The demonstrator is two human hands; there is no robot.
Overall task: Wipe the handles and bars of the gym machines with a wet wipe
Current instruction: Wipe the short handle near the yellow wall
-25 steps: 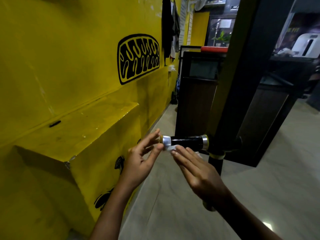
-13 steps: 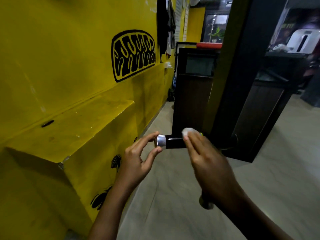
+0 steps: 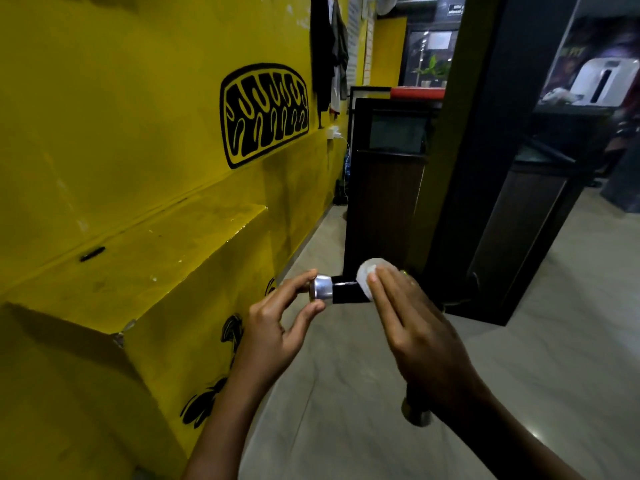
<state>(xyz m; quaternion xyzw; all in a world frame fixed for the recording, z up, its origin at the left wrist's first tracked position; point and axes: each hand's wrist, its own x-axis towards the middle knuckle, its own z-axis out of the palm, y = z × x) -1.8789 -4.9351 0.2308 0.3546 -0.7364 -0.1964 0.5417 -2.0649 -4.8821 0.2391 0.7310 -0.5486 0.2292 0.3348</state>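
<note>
Head view: left hand point(image 3: 273, 336) fingers pinch cap point(image 3: 322, 292) of handle point(image 3: 346, 293); right hand point(image 3: 426, 344) fingers straight, pressing wipe point(image 3: 366, 271) onto handle.

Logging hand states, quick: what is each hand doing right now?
Left hand: pinches the silver end cap between thumb and forefinger.
Right hand: open, straight fingers press the wet wipe onto the black handle.

left hand point(image 3: 273, 336): bare; forearm bare down to the frame edge
right hand point(image 3: 422, 337): bare; forearm bare too
</note>
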